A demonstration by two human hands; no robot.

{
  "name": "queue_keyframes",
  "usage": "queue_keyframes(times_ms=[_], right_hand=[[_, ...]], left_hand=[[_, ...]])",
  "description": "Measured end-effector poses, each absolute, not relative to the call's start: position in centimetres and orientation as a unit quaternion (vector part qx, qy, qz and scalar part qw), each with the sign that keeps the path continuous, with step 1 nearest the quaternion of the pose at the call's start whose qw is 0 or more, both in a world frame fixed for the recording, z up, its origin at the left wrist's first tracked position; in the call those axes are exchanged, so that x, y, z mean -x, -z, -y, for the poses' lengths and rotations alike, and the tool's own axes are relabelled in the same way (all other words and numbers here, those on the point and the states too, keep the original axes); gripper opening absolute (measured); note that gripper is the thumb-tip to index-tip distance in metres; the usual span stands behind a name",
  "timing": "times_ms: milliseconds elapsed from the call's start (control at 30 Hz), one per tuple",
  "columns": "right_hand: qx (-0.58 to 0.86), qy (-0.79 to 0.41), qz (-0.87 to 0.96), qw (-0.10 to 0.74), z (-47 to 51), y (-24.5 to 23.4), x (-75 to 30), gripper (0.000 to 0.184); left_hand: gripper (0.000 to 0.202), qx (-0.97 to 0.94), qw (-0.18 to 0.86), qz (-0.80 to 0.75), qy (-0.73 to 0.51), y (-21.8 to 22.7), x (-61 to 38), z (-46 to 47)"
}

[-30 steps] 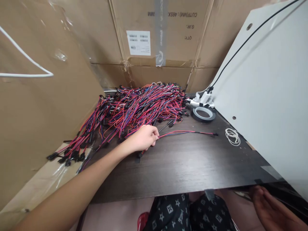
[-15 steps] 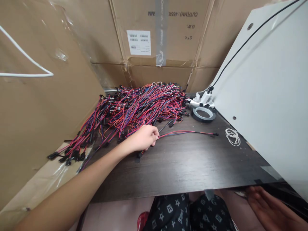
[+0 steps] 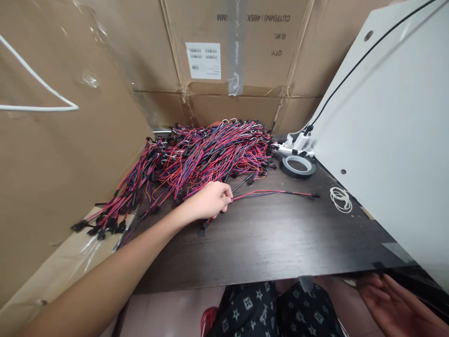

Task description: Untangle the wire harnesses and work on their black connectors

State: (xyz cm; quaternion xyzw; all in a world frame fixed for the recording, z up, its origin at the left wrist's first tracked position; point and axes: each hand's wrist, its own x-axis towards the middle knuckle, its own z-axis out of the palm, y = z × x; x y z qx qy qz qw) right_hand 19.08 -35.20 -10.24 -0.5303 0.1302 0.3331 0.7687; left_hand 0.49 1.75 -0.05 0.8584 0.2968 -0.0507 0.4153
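Observation:
My left hand [image 3: 214, 200] reaches over the dark table and pinches a thin wire harness [image 3: 266, 192] with red and black wires. One end of the harness runs right along the tabletop to a small black connector; beneath my hand, short wires with a dark connector [image 3: 202, 229] stick out. Just behind my fingers lies a big tangled pile of wire harnesses [image 3: 210, 159] in red, blue and black, with many black plugs. Low at the right, beyond the table's front edge, my right hand [image 3: 393, 306] is palm up and holds nothing visible, its fingers loosely bent and apart.
A roll of dark tape [image 3: 298, 166] lies beside a white power strip [image 3: 298, 144]. Farther right is a coiled white cord [image 3: 341, 200]. Cardboard boxes [image 3: 245, 110] wall off the back and left; a white panel [image 3: 386, 117] stands at right.
My right hand has moved slightly left and its fingers have curled a little. My left hand stays pinched on the wire harness. The view has shifted very slightly.

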Motion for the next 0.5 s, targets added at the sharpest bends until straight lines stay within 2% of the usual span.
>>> queue_keyframes(times_ms=[100,333,500], right_hand=[[0.5,-0.322,-0.274,0.756,33.5,8.7,-18.3,0.023],[0.461,-0.335,-0.255,0.781,31.5,6.6,-17.0,0.011],[0.509,-0.287,-0.271,0.765,29.7,4.5,-15.6,0.011]], left_hand=[[0.011,-0.857,0.412,-0.304,0.05,-0.2,-0.5,-1.6],[0.011,-0.856,0.415,-0.303,0.054,-0.1,-0.5,-1.7],[0.011,-0.857,0.415,-0.3,0.055,-0.2,-0.5,-1.7]])
